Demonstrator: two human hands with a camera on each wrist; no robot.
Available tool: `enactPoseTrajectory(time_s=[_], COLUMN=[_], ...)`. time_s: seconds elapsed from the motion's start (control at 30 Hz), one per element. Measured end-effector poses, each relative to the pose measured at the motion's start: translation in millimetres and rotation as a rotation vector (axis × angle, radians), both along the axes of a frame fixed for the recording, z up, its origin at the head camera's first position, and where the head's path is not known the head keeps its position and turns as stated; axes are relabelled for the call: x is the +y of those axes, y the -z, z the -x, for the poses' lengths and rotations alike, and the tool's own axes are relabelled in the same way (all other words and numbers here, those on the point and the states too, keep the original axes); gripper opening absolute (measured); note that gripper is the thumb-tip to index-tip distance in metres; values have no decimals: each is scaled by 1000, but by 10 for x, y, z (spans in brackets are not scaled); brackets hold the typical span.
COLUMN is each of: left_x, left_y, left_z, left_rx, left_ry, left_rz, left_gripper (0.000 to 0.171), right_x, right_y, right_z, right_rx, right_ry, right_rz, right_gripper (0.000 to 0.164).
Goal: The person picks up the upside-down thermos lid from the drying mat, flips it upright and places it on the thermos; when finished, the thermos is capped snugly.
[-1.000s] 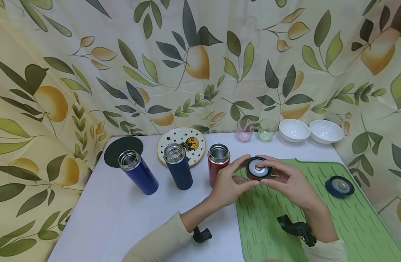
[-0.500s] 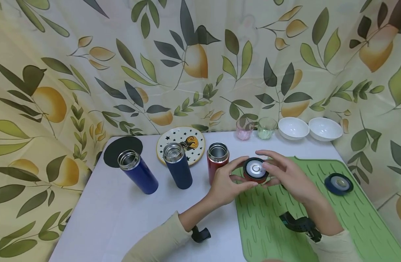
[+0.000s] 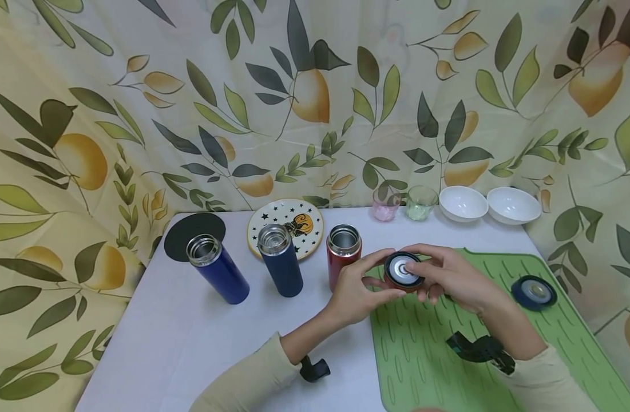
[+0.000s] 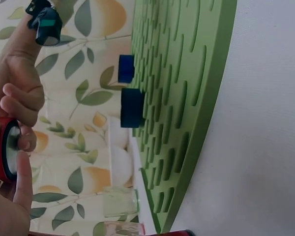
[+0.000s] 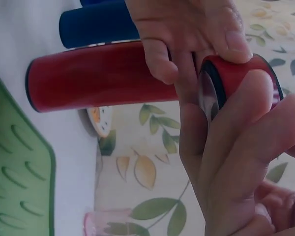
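Red lid (image 3: 396, 272) between left grip (image 3: 357, 290) and right grip (image 3: 456, 279), near red bottle (image 3: 340, 256)

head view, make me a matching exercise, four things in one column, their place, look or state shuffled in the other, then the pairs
1 red lid
2 red bottle
3 plate
4 bowls

A plain white
B standing, mouth open
C in the left hand
D star-printed

Pairs: 1-C, 2-B, 3-D, 4-A

Left to right, at rear: black disc (image 3: 178, 239), star-patterned plate (image 3: 297, 220), pink glass (image 3: 385, 212), green glass (image 3: 420, 210), two white bowls (image 3: 463, 205) (image 3: 514, 206).
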State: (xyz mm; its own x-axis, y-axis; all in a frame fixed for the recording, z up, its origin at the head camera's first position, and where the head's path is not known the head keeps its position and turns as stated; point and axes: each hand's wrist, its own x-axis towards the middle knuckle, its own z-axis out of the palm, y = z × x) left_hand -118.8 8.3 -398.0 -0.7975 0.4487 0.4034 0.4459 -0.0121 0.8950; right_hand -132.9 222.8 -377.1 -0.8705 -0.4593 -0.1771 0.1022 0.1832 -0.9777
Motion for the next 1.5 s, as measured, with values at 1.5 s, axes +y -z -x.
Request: enactPoseTrajectory(time_s=[1.5], left_x=[-27], left_y=[67], left_z=[118], left_rx=[-1057], left_ry=[213], left_rz=[-209], left_gripper=[50], right_x=[-81], right_y=[-90], right_z=[-226], right_rx=[241], right_ry=[37], right_rz=[-134], right_gripper=[40])
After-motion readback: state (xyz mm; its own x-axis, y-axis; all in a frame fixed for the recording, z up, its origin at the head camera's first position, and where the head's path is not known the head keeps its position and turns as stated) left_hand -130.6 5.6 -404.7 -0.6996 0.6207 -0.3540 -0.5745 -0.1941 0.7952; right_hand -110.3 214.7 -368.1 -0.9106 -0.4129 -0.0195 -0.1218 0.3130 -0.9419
